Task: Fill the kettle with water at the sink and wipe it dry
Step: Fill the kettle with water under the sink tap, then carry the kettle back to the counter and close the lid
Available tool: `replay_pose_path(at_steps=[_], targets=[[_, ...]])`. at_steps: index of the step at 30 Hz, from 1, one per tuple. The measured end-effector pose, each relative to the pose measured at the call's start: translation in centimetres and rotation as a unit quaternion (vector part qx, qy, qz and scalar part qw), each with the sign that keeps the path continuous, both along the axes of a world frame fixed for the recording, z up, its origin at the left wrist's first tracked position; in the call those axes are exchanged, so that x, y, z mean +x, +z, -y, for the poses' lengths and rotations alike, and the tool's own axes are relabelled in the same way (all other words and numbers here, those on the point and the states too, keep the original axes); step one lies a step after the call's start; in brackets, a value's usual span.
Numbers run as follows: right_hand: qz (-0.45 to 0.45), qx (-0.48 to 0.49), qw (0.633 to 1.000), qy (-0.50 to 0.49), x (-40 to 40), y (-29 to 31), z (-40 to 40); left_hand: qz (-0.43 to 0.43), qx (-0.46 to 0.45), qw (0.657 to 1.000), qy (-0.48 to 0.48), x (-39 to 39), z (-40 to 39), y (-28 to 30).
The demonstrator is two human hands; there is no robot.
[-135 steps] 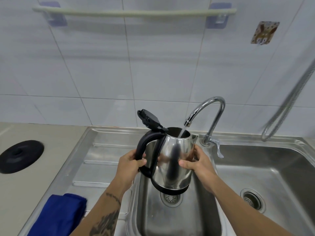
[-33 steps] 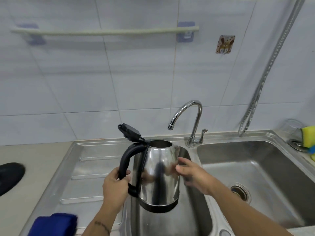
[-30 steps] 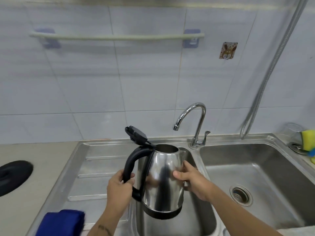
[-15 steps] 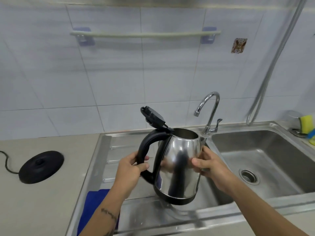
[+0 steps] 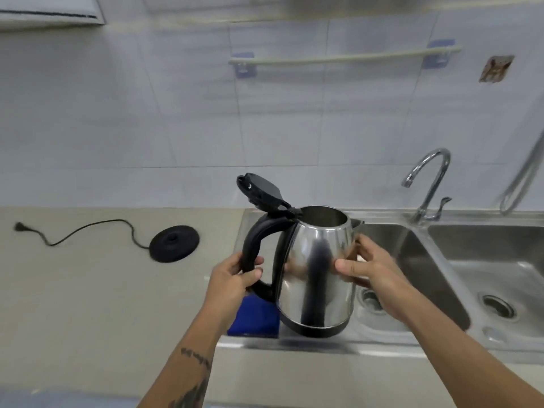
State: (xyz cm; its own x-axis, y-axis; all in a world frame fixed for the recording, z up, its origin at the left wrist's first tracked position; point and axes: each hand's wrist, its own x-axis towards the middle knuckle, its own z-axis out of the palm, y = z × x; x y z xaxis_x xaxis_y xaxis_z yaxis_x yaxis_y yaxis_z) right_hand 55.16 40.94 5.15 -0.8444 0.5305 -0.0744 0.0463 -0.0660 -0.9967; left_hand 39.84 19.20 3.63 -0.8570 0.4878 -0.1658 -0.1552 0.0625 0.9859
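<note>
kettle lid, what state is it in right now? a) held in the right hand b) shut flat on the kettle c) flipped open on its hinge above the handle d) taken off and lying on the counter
c: the black lid stands tilted up behind the open mouth of the steel kettle, hinged just above the handle that the left hand grips.

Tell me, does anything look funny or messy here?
Nothing is spilled or broken. The kettle is held slightly tilted in the air, its lid flipped open, and the base's cord lies loose and unplugged on the counter.
</note>
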Motion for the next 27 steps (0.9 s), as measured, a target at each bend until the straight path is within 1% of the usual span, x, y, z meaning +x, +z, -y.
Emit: replay_pose_path(at_steps=[6, 12, 19, 24, 27], targets=[[-0.007, -0.015, 1.0, 0.02, -2.8, -0.8, 7.2, -0.013, -0.016, 0.999, 0.044, -1.6, 7.6, -0.6], [-0.001, -0.012, 1.0, 0.017, -7.7, -2.0, 14.4, -0.026, -0.006, 0.998, 0.057, -6.2, 14.3, -1.4], [0.0, -0.02, 1.0, -0.002, -15.0, -3.4, 21.7, -0.021, -0.004, 1.0, 0.003, -15.0, 21.4, -3.2], [0.027, -0.024, 0.999, -0.018, -18.9, -5.1, 24.9, -0.021, -0.032, 0.999, -0.014, -19.7, 24.3, -4.9], [0.047, -0.014, 0.998, -0.034, -20.6, -5.6, 26.3, -0.017, -0.039, 0.999, -0.009, -22.0, 25.1, -5.9]])
